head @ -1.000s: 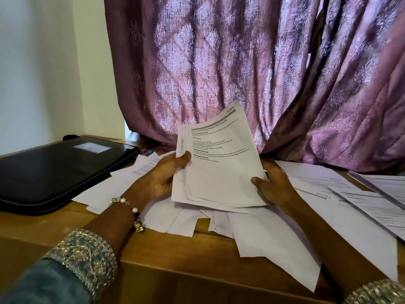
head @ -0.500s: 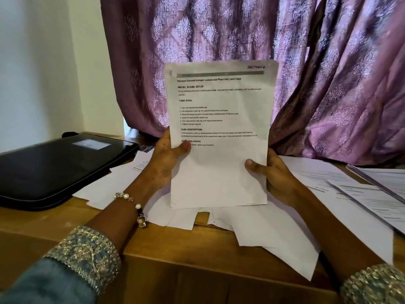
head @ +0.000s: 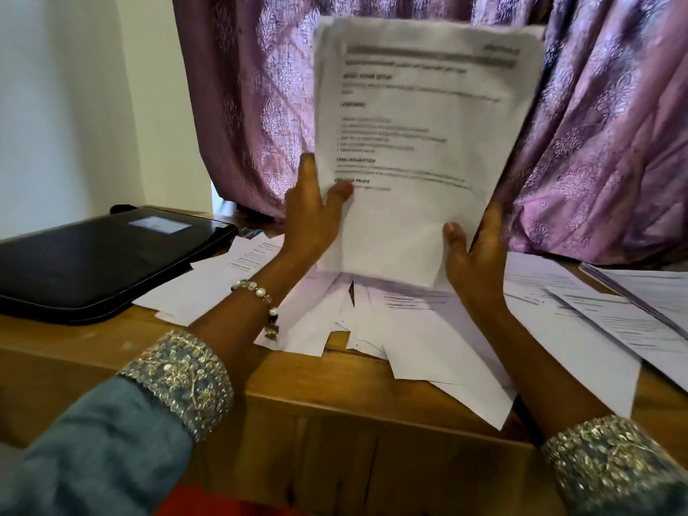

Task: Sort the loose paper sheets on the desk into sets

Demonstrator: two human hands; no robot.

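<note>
Squaring an upright sheaf of white printed sheets (head: 417, 150), both hands' fingers (head: 337, 189) gripping its edges; next, judged, laying it apart on the wooden surface (head: 327, 404).

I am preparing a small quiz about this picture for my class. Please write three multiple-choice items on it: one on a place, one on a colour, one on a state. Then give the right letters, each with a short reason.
1. Where does the black case lie?
A. on the desk, left of the hands
B. on the floor
C. on top of the raised sheets

2. What colour is the curtain?
A. green
B. purple-pink
C. yellow

3. How is the stack of sheets held?
A. flat on the desk under one palm
B. rolled into a tube
C. upright, between both hands

Answers:
1 A: the case rests on the wooden desk at the left.
2 B: the patterned cloth behind is purple-pink.
3 C: the left hand and right hand grip its lower edges.
</note>
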